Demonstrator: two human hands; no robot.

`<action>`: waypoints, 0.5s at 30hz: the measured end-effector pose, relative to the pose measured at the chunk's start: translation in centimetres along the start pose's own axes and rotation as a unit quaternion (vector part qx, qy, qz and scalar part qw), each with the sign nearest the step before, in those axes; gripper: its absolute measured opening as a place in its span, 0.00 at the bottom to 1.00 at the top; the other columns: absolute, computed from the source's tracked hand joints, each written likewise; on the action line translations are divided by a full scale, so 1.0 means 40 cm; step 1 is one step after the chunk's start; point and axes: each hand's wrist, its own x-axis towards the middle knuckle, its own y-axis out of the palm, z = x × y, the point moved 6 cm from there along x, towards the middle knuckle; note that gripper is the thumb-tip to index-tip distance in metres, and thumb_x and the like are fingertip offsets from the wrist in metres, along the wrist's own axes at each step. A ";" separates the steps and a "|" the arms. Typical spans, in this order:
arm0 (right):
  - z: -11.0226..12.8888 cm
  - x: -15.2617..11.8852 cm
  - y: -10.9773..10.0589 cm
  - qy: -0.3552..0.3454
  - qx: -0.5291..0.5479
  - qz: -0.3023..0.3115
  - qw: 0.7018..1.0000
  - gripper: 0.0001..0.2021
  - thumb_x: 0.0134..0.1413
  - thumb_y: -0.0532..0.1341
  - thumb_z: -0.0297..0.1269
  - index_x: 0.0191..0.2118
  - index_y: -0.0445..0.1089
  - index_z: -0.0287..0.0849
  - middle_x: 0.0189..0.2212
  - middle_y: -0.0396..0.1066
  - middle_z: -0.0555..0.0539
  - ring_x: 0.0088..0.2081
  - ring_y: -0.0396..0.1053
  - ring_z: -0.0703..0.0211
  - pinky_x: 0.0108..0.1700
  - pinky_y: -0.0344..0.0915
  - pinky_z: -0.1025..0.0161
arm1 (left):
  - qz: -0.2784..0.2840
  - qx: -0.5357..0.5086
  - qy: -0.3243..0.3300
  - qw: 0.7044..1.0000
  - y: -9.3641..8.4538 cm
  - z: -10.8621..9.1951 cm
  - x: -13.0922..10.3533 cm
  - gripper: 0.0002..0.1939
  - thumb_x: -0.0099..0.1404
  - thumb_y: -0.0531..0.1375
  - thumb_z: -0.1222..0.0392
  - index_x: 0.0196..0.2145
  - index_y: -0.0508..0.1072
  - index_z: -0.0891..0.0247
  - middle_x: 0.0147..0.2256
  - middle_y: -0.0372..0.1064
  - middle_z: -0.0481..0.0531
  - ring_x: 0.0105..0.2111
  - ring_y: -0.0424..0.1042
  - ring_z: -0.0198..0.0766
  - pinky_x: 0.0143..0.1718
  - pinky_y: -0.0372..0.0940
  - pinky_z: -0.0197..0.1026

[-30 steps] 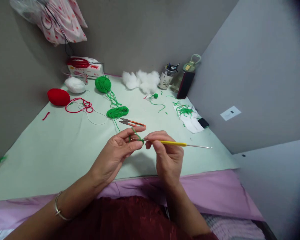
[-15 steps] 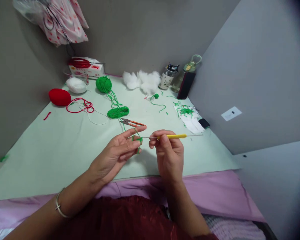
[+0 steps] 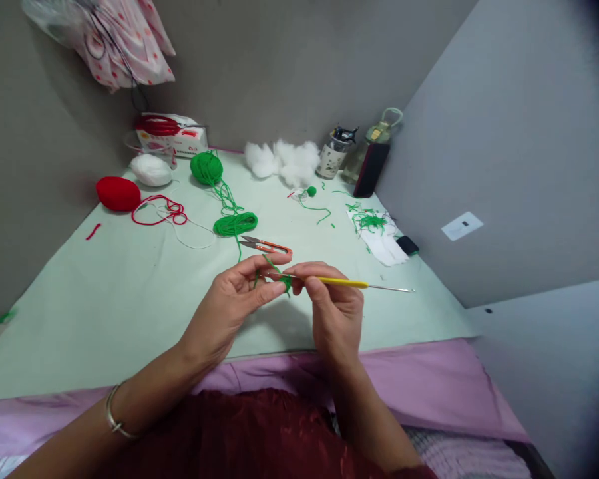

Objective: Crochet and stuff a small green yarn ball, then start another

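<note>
Between the fingertips of my left hand (image 3: 237, 289) a small green crochet piece (image 3: 286, 284) is pinched, with green yarn running over the raised index finger. My right hand (image 3: 333, 306) grips the yellow handle of a crochet hook (image 3: 344, 283). The hook's thin metal tip reaches left to the crochet piece and the yarn above it; its other metal end sticks out to the right. Just beyond my left fingers lie orange thread snips (image 3: 267, 247). A green yarn skein (image 3: 235, 224) rests behind them, linked by loose strands to a green yarn ball (image 3: 206, 168).
At the left are a red yarn ball (image 3: 118, 193) and a white yarn ball (image 3: 151, 170). White stuffing (image 3: 297, 163), a pen cup (image 3: 332, 159), a bottle (image 3: 378, 133) and a phone (image 3: 372, 171) line the back. Green scraps lie on white paper (image 3: 387, 246) at the right.
The hook has tilted, its right end dropping lower, and its tip has moved left into the yarn. My right hand has come closer to my left, and the left index finger is more bent.
</note>
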 end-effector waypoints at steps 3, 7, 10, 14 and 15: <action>0.000 0.002 -0.002 -0.002 0.010 0.000 1.000 0.07 0.66 0.64 0.35 0.41 0.81 0.50 0.38 0.79 0.50 0.34 0.72 0.62 0.37 0.69 0.61 | -0.002 0.007 0.005 1.000 -0.003 -0.006 0.000 0.14 0.63 0.71 0.59 0.47 0.83 0.53 0.42 0.77 0.49 0.43 0.72 0.36 0.48 0.65 0.38; -0.016 0.006 -0.007 0.040 0.088 -0.010 0.995 0.07 0.67 0.62 0.36 0.41 0.80 0.48 0.37 0.79 0.50 0.33 0.73 0.63 0.38 0.70 0.61 | -0.007 0.019 0.004 1.000 -0.010 -0.008 -0.002 0.18 0.62 0.72 0.59 0.50 0.82 0.52 0.37 0.73 0.47 0.40 0.70 0.34 0.48 0.64 0.36; -0.022 0.007 -0.008 0.061 0.119 -0.013 0.991 0.08 0.69 0.60 0.38 0.40 0.78 0.46 0.36 0.80 0.49 0.32 0.73 0.63 0.37 0.72 0.61 | -0.006 0.025 0.000 1.000 -0.014 -0.006 -0.003 0.18 0.63 0.71 0.58 0.51 0.82 0.51 0.36 0.70 0.46 0.39 0.68 0.33 0.45 0.63 0.35; -0.010 0.003 -0.011 0.050 0.095 -0.012 0.994 0.09 0.70 0.59 0.39 0.40 0.75 0.45 0.36 0.81 0.48 0.31 0.75 0.62 0.37 0.74 0.60 | -0.004 0.040 0.008 0.999 -0.019 -0.009 -0.002 0.17 0.63 0.70 0.59 0.50 0.82 0.50 0.36 0.69 0.46 0.38 0.67 0.32 0.44 0.62 0.34; -0.003 0.000 -0.011 0.038 0.077 -0.012 0.996 0.09 0.70 0.58 0.39 0.41 0.75 0.45 0.36 0.81 0.48 0.32 0.76 0.62 0.37 0.75 0.60 | -0.005 0.046 0.013 0.999 -0.020 -0.011 -0.002 0.16 0.64 0.70 0.59 0.50 0.82 0.50 0.35 0.69 0.46 0.38 0.67 0.33 0.43 0.62 0.34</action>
